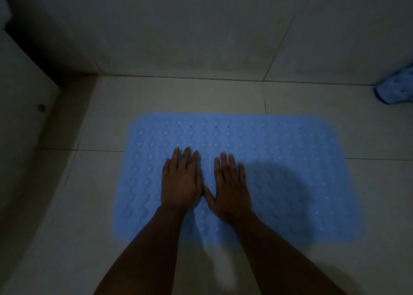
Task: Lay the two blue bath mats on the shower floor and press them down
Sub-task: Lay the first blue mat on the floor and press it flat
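One blue bath mat, bumpy and dotted with small holes, lies flat on the tiled shower floor. My left hand and my right hand rest side by side, palms down with straight fingers, on the mat's left-middle part. The thumbs nearly touch. A second blue mat sits crumpled at the far right edge, against the wall, mostly cut off by the frame.
A tiled wall rises just behind the mat. A light ledge or fixture with a dark gap beside it borders the floor on the left. Bare tiles surround the flat mat. The light is dim.
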